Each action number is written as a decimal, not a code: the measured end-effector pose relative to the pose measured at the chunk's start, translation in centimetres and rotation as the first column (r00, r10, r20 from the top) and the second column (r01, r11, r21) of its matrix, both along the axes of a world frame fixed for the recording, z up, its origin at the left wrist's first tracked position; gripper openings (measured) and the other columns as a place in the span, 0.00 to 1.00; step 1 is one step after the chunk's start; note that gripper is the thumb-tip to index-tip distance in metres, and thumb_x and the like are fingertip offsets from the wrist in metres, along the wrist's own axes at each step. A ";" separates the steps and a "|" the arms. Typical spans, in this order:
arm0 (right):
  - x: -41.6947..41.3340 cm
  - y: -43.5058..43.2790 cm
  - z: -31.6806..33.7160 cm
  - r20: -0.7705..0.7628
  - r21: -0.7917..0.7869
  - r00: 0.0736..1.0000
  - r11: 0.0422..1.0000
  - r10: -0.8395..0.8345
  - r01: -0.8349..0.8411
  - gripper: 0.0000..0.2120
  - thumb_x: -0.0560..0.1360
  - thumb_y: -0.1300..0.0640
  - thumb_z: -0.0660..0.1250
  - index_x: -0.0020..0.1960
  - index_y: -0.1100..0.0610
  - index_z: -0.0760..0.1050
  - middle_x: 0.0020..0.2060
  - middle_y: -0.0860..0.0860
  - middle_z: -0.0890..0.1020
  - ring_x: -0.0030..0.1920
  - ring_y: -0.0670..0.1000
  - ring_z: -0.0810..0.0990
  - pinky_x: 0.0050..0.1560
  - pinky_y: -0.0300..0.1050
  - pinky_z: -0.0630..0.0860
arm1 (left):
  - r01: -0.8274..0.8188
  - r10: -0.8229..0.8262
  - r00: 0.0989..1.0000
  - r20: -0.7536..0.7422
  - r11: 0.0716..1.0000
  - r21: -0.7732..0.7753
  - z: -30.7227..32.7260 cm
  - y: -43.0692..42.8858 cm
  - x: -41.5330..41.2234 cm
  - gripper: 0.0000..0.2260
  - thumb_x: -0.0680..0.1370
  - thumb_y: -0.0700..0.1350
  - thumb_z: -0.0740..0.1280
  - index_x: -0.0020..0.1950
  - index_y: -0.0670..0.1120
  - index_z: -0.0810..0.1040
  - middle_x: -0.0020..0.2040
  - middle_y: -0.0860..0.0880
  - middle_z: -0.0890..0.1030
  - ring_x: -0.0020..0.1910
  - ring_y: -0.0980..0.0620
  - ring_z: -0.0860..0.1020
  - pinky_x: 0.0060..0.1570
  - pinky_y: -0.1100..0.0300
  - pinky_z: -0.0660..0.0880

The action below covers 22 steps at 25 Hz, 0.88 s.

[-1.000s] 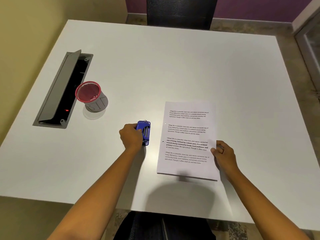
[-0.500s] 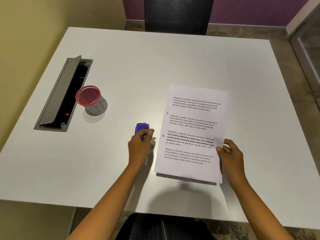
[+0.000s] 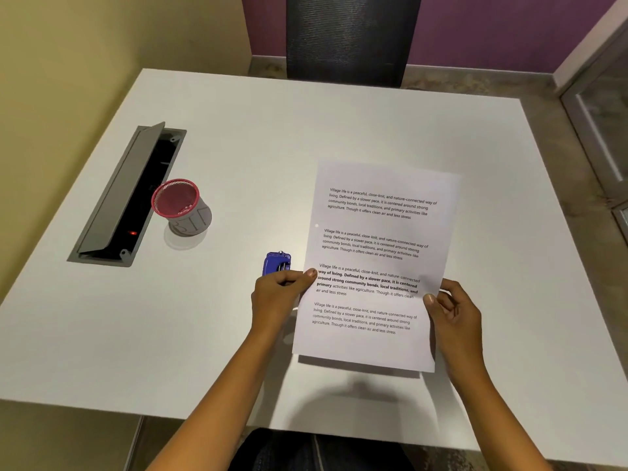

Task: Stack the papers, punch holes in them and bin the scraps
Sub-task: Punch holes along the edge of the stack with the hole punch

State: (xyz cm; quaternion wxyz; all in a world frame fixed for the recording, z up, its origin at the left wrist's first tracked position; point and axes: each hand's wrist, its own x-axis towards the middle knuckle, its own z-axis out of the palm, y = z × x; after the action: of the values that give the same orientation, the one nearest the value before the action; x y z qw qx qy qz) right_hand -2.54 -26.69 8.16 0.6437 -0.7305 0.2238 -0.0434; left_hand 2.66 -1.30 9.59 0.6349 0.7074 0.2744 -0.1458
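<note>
A white stack of printed papers (image 3: 377, 253) is lifted off the table, its near end raised and casting a shadow. My left hand (image 3: 280, 295) pinches its left edge with the thumb on top. My right hand (image 3: 453, 309) grips its right edge. One punched hole shows near the left margin. The blue hole punch (image 3: 276, 263) lies on the table just beyond my left hand, free of it. A red mesh cup (image 3: 180, 205) with small white scraps inside stands to the left.
The white table (image 3: 238, 147) has an open grey cable hatch (image 3: 125, 195) at its left, right beside the cup. A dark chair back (image 3: 350, 35) stands at the far edge. A glass door frame is at the right.
My left hand let go of the hole punch and moved right to take the papers' left edge. The papers have risen off the table in both hands.
</note>
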 end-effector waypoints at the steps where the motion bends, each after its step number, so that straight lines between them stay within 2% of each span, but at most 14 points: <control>1: 0.0 0.0 0.1 0.008 -0.003 1.000 1.000 0.002 -0.002 0.15 0.77 0.68 0.63 0.51 0.48 0.77 0.48 0.52 0.85 0.47 0.47 0.84 0.47 0.35 0.78 | -0.019 0.019 1.000 0.000 1.000 -0.011 0.1 0.0 -0.1 0.09 0.72 0.51 0.75 0.43 0.45 0.86 0.42 0.43 0.86 0.40 0.50 0.78 0.58 0.47 0.76; 4: 0.0 -0.2 0.4 0.025 0.003 1.000 1.000 -0.002 0.002 0.14 0.77 0.68 0.63 0.51 0.49 0.77 0.47 0.50 0.85 0.45 0.44 0.84 0.44 0.31 0.78 | -0.130 0.131 0.991 0.010 0.990 -0.047 0.5 0.6 0.2 0.09 0.73 0.49 0.74 0.45 0.44 0.85 0.43 0.42 0.84 0.41 0.47 0.76 0.55 0.45 0.77; 7: 0.2 -0.5 0.5 0.024 0.007 1.000 1.000 -0.004 0.004 0.15 0.77 0.67 0.63 0.50 0.47 0.78 0.47 0.49 0.86 0.46 0.44 0.84 0.43 0.30 0.78 | -0.196 0.199 0.979 0.048 0.979 -0.064 0.9 1.3 1.0 0.07 0.75 0.49 0.72 0.42 0.46 0.85 0.41 0.44 0.82 0.40 0.46 0.75 0.46 0.52 0.75; 9: 0.2 -0.7 0.6 0.023 0.002 1.000 1.000 0.005 -0.005 0.16 0.77 0.67 0.63 0.50 0.46 0.78 0.48 0.48 0.86 0.47 0.46 0.85 0.45 0.33 0.79 | -0.164 0.169 0.982 0.083 0.985 -0.060 1.2 1.3 1.7 0.09 0.78 0.51 0.68 0.43 0.50 0.85 0.46 0.48 0.85 0.44 0.50 0.79 0.47 0.57 0.75; 11: 0.4 -0.8 0.6 0.019 -0.014 1.000 1.000 0.017 -0.016 0.16 0.77 0.67 0.63 0.50 0.46 0.77 0.48 0.48 0.86 0.48 0.48 0.85 0.49 0.40 0.79 | -0.081 0.085 0.991 0.106 0.996 -0.046 1.7 0.9 2.6 0.12 0.81 0.52 0.63 0.45 0.52 0.85 0.48 0.51 0.85 0.46 0.55 0.81 0.47 0.61 0.75; 14: 0.5 -0.8 0.6 0.023 -0.029 1.000 0.999 0.017 -0.017 0.15 0.77 0.67 0.63 0.51 0.47 0.77 0.48 0.49 0.86 0.49 0.51 0.84 0.52 0.46 0.78 | 0.024 -0.020 0.993 0.115 0.999 -0.038 2.3 -0.2 4.1 0.12 0.80 0.54 0.64 0.48 0.50 0.85 0.49 0.51 0.86 0.48 0.56 0.82 0.52 0.58 0.75; 16: 0.7 -0.9 0.6 0.019 -0.044 1.000 0.999 0.016 -0.015 0.16 0.77 0.67 0.64 0.51 0.45 0.77 0.47 0.47 0.86 0.49 0.49 0.85 0.49 0.41 0.79 | 0.023 -0.015 0.992 0.128 0.998 -0.059 2.6 -0.9 4.9 0.10 0.76 0.53 0.70 0.46 0.48 0.86 0.46 0.51 0.86 0.43 0.57 0.83 0.51 0.58 0.75; 18: 0.9 -1.0 0.7 0.015 -0.060 1.000 0.998 0.023 -0.022 0.17 0.77 0.66 0.64 0.50 0.43 0.77 0.46 0.44 0.86 0.47 0.45 0.85 0.45 0.33 0.79 | 0.017 -0.010 0.990 0.139 0.998 -0.054 2.7 -1.5 5.5 0.10 0.73 0.52 0.74 0.46 0.46 0.85 0.42 0.52 0.85 0.32 0.62 0.78 0.43 0.60 0.72; 19: 1.0 -1.1 0.7 0.013 -0.063 1.000 0.998 0.023 -0.022 0.17 0.77 0.66 0.64 0.50 0.43 0.77 0.45 0.43 0.86 0.46 0.44 0.85 0.43 0.30 0.78 | 0.011 -0.005 0.990 0.140 0.999 -0.043 2.7 -1.7 5.8 0.11 0.72 0.52 0.74 0.46 0.45 0.85 0.41 0.52 0.85 0.30 0.61 0.76 0.42 0.60 0.70; 22: 1.5 -1.3 0.7 0.010 -0.066 1.000 0.998 0.011 -0.011 0.17 0.77 0.67 0.63 0.50 0.44 0.77 0.46 0.44 0.86 0.46 0.44 0.85 0.43 0.29 0.78 | -0.028 0.031 0.991 0.131 0.999 -0.019 2.4 -1.9 6.5 0.10 0.72 0.53 0.74 0.45 0.47 0.85 0.41 0.52 0.85 0.31 0.58 0.75 0.43 0.59 0.70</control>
State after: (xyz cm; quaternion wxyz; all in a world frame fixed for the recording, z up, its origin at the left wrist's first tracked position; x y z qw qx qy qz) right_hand -1.02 -27.98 8.88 0.6204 -0.7525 0.2151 -0.0509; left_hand 9.15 -3.17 11.95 0.6597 0.7058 0.2412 -0.0919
